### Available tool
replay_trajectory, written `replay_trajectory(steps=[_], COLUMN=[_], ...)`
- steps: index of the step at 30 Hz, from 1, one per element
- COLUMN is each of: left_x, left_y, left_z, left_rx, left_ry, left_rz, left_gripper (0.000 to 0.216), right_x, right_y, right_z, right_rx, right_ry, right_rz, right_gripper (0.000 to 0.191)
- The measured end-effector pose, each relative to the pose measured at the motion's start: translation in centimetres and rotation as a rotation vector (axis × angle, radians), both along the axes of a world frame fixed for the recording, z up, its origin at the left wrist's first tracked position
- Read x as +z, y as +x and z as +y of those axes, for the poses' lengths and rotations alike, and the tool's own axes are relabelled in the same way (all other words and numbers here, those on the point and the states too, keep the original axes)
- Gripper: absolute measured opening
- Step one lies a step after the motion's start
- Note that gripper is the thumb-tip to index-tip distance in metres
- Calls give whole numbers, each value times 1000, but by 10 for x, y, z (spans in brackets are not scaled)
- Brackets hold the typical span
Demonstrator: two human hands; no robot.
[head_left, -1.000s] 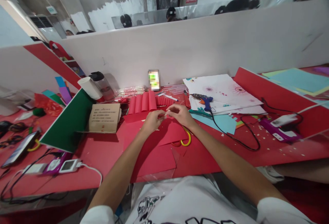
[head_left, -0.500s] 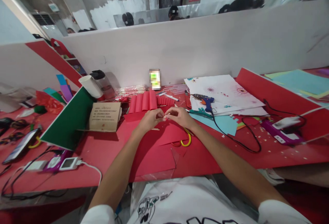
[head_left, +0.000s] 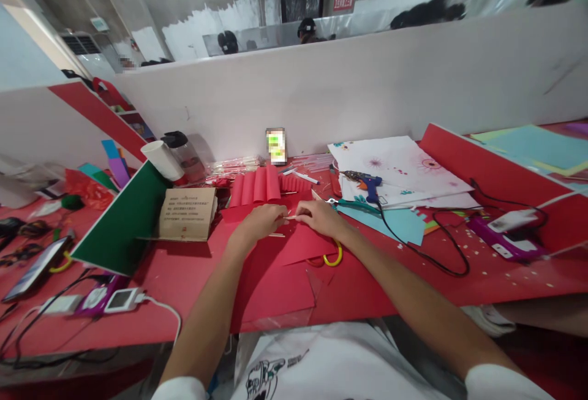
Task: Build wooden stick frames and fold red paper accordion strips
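Observation:
My left hand [head_left: 258, 222] and my right hand [head_left: 319, 216] meet over red paper sheets [head_left: 275, 265] in the middle of the red table [head_left: 184, 271]. Both hands pinch a small thin whitish strip [head_left: 290, 217] between their fingertips. Just behind the hands stands a row of red paper rolls [head_left: 255, 186]. Yellow-handled scissors [head_left: 331, 257] lie partly under the red paper, below my right wrist.
A blue glue gun [head_left: 365, 181] with a black cord lies on white printed sheets [head_left: 395, 164] to the right. A brown box [head_left: 187, 213], green board [head_left: 124, 216], paper cup [head_left: 162, 159] and bottle sit left. A phone [head_left: 34, 268] and chargers lie far left; a purple device [head_left: 503, 237] lies right.
Both hands have dropped a little lower toward the red paper while still pinching the small strip. The view has shifted slightly.

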State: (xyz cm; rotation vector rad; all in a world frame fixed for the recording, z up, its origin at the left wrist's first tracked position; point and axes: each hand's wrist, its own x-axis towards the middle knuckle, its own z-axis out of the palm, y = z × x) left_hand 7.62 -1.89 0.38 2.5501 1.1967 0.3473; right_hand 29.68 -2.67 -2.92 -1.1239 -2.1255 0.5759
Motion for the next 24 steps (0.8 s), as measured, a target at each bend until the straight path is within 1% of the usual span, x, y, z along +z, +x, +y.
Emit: replay_trajectory(steps=[1, 5, 8, 13, 18, 20, 24], left_x=[0, 0, -3, -5, -6, -4, 2], left_y=[-4, -21, -29, -29, -26, -24, -16], left_z=[1, 5, 7, 8, 6, 4, -2], left_rx=[-13, -76, -62, -57, -75, -107, -248], left_ry=[-32, -222, -288, -324, -327, -334, -354], left_rz=[5, -12, 9, 138, 144, 133, 20], left_gripper=[3, 19, 13, 7, 6, 7, 11], right_x=[2, 7, 8, 8, 9, 8, 7], right_y=[2, 11, 14, 11, 9, 9, 9], right_z=[0, 3, 6, 4, 2, 2, 3], right_rx=[-18, -51, -41, -42, -34, -20, 36], right_ry=[-6, 1, 52, 28, -16, -58, -167], right_rz=[-7, -7, -19, -21, 102, 185, 340], right_gripper=[7, 11, 14, 14, 12, 12, 10])
